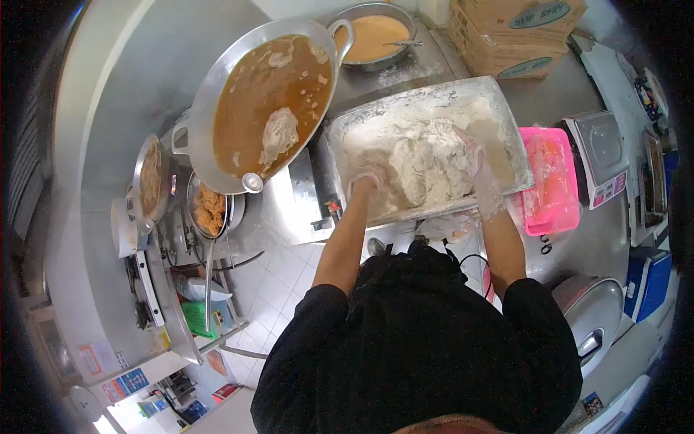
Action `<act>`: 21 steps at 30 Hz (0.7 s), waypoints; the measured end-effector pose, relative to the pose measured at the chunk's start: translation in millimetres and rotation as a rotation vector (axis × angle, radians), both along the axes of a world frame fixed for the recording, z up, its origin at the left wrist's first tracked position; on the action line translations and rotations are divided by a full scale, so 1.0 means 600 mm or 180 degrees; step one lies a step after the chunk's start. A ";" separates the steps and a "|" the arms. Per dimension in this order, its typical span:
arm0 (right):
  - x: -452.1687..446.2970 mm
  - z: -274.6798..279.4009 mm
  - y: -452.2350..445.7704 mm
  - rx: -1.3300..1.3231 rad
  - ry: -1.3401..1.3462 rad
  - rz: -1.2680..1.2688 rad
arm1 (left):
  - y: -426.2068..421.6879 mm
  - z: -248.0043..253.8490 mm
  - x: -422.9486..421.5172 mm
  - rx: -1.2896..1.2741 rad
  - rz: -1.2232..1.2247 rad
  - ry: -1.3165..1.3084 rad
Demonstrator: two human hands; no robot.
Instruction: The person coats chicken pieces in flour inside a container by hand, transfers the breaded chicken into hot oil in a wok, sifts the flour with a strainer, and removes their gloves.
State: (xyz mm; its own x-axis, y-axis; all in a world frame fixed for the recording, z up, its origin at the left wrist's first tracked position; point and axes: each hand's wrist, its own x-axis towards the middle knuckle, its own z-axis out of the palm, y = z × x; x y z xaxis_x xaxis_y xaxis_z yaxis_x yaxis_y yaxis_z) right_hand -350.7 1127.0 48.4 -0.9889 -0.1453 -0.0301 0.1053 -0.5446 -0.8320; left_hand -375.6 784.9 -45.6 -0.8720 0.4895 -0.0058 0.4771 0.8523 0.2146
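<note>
Both my hands are inside a large rectangular metal tub (519,155) of white flour. A heap of flour-coated pieces (428,165) lies in its middle; what is under the coating I cannot make out. My left hand (367,178) is down in the flour at the tub's left side, floury and smeared by motion, so its fingers do not show clearly. My right hand (473,155), coated in white up to the wrist, lies against the right side of the heap with its fingers stretched out.
A big wok (210,79) of brown oil with a pale battered piece stands at left, a strainer (189,206) of fried pieces below it. Behind is a bowl of orange batter (370,37). Right are a pink basket (553,181), a scale (601,145) and cardboard boxes (510,36).
</note>
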 end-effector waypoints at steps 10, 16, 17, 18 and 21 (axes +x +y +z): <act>0.022 0.097 -0.055 0.1615 0.0294 0.0027 | 0.034 0.146 0.018 -0.1461 0.0005 -0.0667; 0.009 0.048 -0.157 0.0061 0.0200 -0.0062 | 0.137 0.149 0.050 0.0542 0.1017 -0.0391; 0.007 0.039 -0.157 0.0233 0.0449 -0.0243 | 0.152 0.136 0.043 0.1553 0.1333 -0.1093; 0.007 0.034 -0.157 0.0408 0.0687 -0.0438 | 0.172 0.033 0.024 0.2048 0.1497 -0.0291; 0.012 0.055 -0.136 0.1274 0.1184 -0.0814 | 0.191 0.031 0.023 0.2132 0.1611 0.0560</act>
State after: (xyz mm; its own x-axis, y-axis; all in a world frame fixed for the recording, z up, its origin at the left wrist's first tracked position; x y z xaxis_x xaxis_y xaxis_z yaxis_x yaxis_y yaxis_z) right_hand -343.4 1045.5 81.2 -0.9456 0.0498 0.3214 -0.3253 -0.1512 -0.9335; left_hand -362.0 899.4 -26.8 -0.9475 -0.1069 0.3013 0.1469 0.6915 0.7073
